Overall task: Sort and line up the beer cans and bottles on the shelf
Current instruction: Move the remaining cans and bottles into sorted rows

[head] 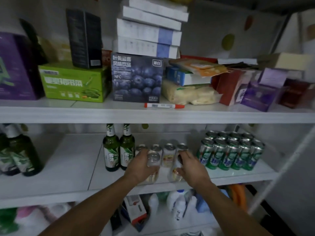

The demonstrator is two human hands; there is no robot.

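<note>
On the middle white shelf (68, 178) two green beer bottles (111, 150) stand upright side by side. Right of them is a cluster of white beer cans (169, 155). My left hand (138, 166) is wrapped around a front white can (153, 159). My right hand (192, 167) grips another white can (176, 173) at the shelf front. Further right, several green cans (230, 150) stand packed in rows. At the far left, more green bottles (20, 154) lean together.
The upper shelf holds boxes: purple (15, 68), green (73, 82), blueberry drink (136, 79), and a red marker (164, 105) at its edge. Below, the bottom shelf carries white plastic bottles (177, 205) and cartons. A white shelf post (279, 167) slants at the right.
</note>
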